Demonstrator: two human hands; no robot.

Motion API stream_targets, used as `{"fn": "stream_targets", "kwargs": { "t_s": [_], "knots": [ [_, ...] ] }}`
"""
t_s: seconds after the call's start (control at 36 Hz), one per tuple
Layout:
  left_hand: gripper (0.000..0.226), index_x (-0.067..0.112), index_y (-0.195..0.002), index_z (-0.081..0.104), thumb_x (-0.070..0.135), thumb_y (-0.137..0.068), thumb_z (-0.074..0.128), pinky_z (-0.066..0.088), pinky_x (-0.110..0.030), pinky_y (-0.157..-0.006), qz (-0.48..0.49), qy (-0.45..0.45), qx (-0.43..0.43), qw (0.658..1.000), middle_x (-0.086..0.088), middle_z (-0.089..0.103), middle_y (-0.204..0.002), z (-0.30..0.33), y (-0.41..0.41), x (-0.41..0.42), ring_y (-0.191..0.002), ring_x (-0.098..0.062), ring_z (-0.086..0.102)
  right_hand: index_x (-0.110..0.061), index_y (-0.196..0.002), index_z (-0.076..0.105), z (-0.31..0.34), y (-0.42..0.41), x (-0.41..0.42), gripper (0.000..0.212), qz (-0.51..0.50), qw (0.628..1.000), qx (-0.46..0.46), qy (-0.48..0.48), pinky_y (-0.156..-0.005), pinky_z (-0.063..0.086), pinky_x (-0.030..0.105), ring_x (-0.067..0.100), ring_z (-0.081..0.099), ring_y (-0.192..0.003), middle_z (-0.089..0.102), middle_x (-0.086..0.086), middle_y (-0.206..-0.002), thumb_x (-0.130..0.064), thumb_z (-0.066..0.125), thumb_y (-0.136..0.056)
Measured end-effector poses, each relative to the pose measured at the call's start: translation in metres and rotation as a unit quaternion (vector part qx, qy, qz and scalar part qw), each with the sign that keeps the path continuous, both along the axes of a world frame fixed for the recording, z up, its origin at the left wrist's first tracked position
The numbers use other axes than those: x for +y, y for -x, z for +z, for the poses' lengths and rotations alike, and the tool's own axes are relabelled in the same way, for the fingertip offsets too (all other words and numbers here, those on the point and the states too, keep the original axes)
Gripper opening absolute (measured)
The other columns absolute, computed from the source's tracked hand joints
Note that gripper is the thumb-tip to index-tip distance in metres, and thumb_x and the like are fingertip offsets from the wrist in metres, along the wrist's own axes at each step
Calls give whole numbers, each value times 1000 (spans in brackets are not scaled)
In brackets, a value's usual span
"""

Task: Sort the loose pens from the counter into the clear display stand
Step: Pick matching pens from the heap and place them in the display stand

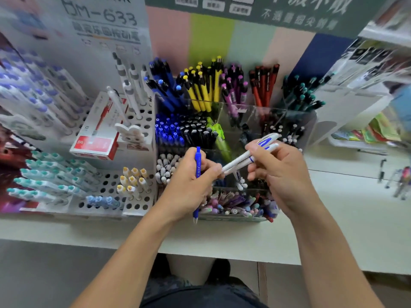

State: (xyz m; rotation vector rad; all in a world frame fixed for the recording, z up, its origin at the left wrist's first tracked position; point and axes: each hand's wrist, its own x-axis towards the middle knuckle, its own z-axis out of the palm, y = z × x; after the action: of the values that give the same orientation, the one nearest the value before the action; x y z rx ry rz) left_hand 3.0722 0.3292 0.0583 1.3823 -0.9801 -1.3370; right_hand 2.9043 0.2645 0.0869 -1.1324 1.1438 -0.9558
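Pale tabletop (pixel 355 230), front edge nearest. Both hands above it: left hand (pixel 191 183) curled around an upright blue pen (pixel 197 165), fingertips pinching the tips of two white pens (pixel 249 153); right hand (pixel 280 172) gripping those same pens mid-barrel. Behind: clear display stand (pixel 278 116), compartments sorted by colour; blurred, contents apparently all pens. Far right: loose pens (pixel 398 181).

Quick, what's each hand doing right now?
Left hand: closed on a blue pen, also pinching the white pens' tips.
Right hand: closed on two white pens.
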Motion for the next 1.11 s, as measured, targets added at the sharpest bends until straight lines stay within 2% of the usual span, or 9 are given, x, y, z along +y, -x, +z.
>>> {"fn": "stream_targets", "kwargs": {
  "t_s": [0.11,0.22,0.33,0.44,0.56,0.83,0.94,1.03,1.11],
  "knots": [
    [32,14,-91,43,38,-108,30,24,-17,-37,12,-97,200,975,-9,60,-83,0,3,-7,-47,-13,31,-10,-85,68,3,21,1,14,-121,986,45,107,-49,55,25,18,58,-53,61,7,-66,-8,64,-98],
    [37,5,-101,58,24,-102,27,34,-22,-45,-5,-74,316,946,-13,60,-85,-2,1,-5,-59,-14,36,-20,-85,71,-16,26,4,18,-108,956,184,203,-57,61,28,16,70,-63,71,-2,-81,-7,66,-97],
    [34,5,-113,67,16,-104,35,40,-24,-52,10,-74,285,956,-10,61,-93,-9,2,-6,-66,-15,42,-19,-80,70,-53,21,1,15,-39,918,326,221,-68,57,40,16,68,-70,68,-6,-76,-11,69,-92],
    [31,10,-124,61,7,-108,35,45,-25,-60,7,-58,184,981,-7,70,-98,-10,3,-4,-72,-12,53,-17,-80,66,-73,16,-3,12,-1,896,388,217,-65,45,34,15,57,-67,66,-2,-72,-11,72,-88],
    [23,15,-125,53,6,-107,42,51,-27,-67,12,-36,100,994,-8,75,-105,-12,5,1,-73,-11,61,-14,-93,63,-77,5,1,8,-2,876,433,211,-64,50,42,34,62,-72,68,9,-74,-15,70,-91],
    [20,15,-107,74,3,-95,64,59,-26,-71,94,-8,135,986,0,76,-96,-8,-3,5,-83,-14,71,-9,-95,75,-76,5,6,21,48,846,478,230,-64,29,32,27,58,-75,57,6,-83,-18,58,-102],
    [20,15,-103,76,3,-88,72,60,-28,-78,123,49,69,989,-1,79,-95,-5,-10,7,-86,-16,73,-13,-108,76,-29,-7,15,21,-2,862,427,274,-70,36,20,11,55,-78,67,1,-95,-25,60,-101],
    [19,10,-102,76,-1,-85,74,58,-26,-80,136,96,53,985,-4,79,-96,-2,-13,8,-91,-17,75,-22,-97,78,6,-32,23,22,60,941,259,208,-62,48,25,14,59,-63,69,-1,-75,-41,70,-90],
    [19,8,-101,76,-2,-86,74,59,-29,-84,136,137,42,980,-5,79,-96,2,-16,9,-94,-21,75,-17,-86,75,12,-56,24,11,94,974,149,145,-53,43,26,13,56,-52,68,2,-65,-23,71,-94]
  ]
}}
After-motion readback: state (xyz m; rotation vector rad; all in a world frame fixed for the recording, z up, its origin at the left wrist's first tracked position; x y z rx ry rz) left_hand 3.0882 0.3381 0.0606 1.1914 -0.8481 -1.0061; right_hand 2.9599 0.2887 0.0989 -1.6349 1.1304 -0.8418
